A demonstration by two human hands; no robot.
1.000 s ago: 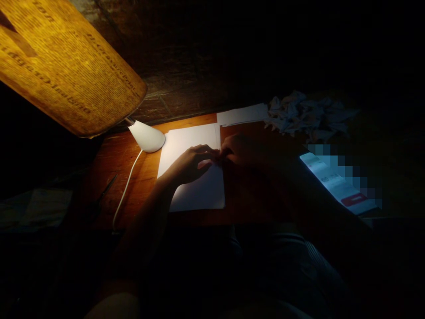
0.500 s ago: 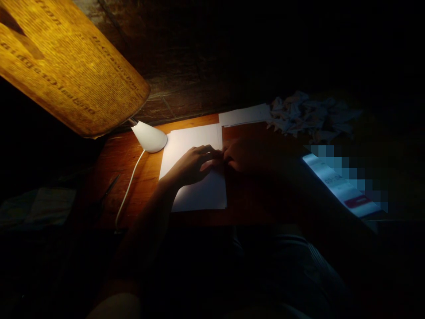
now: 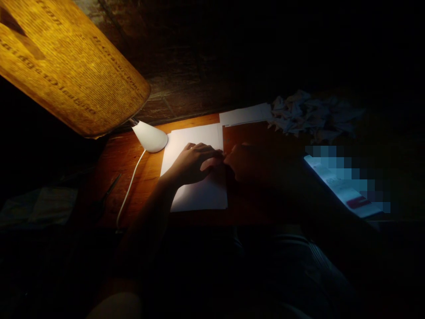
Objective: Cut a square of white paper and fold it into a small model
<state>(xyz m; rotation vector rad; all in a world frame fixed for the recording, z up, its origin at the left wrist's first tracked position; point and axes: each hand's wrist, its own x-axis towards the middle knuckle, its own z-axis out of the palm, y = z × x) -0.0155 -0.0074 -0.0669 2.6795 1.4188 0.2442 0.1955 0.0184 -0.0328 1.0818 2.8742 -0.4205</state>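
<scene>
A stack of white paper (image 3: 199,199) lies on the wooden table under the lamp's light. My left hand (image 3: 195,163) is over its right half, fingers curved and thumb drawn toward the fingertips in a pinch. Just beyond the stack's right edge, my right hand (image 3: 244,161) is closed, its fingertips meeting those of the left. Whatever sits between the fingertips is too small and dark to make out. Deep shadow covers most of the right hand and forearm.
A lamp with a printed yellow shade (image 3: 76,71) and white base (image 3: 149,137) stands at left, its white cord (image 3: 131,186) trailing forward. Dark scissors (image 3: 108,190) lie nearby. Paper strips (image 3: 245,115), a heap of folded papers (image 3: 312,113) and a lit phone (image 3: 341,186) are rightward.
My right hand has shifted slightly right and turned a little, its fingertips staying close to the left's. My left hand has barely moved, and the paper stack lies as before.
</scene>
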